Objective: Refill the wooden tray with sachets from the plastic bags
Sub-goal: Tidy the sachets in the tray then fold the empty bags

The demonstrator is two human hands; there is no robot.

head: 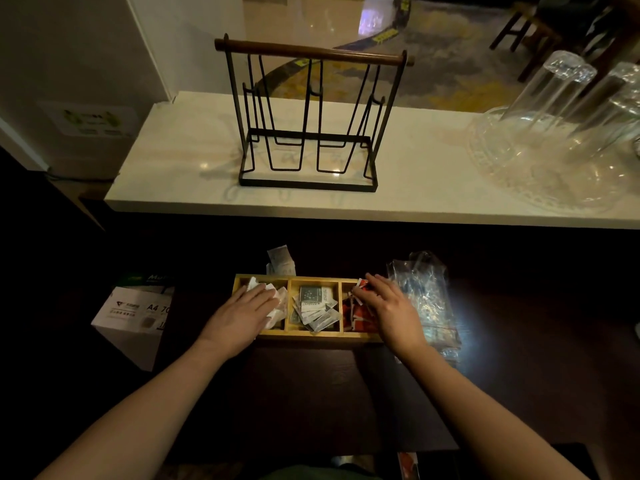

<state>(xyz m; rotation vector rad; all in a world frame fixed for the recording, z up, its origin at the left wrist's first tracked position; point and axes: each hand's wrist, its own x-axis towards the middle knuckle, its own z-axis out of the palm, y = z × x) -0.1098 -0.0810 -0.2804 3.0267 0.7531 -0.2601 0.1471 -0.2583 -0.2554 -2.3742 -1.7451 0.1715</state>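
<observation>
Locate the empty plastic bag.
Head view: the plastic bag lies on the dark counter just right of the wooden tray, beside the right hand.

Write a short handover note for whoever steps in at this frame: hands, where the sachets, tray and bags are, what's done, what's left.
Left hand: flat, pressing the white sachets in the left compartment.
Right hand: over the right compartment, fingers on the red sachets; whether they pinch one is unclear.
Wooden tray: on the dark table; grey sachets in the middle compartment.
Plastic bags: just right of the tray, look mostly empty.
Loose white packets stand behind the tray.
Done: all three compartments hold sachets.
Left: tidy the piles, check the bags for leftovers.
</observation>
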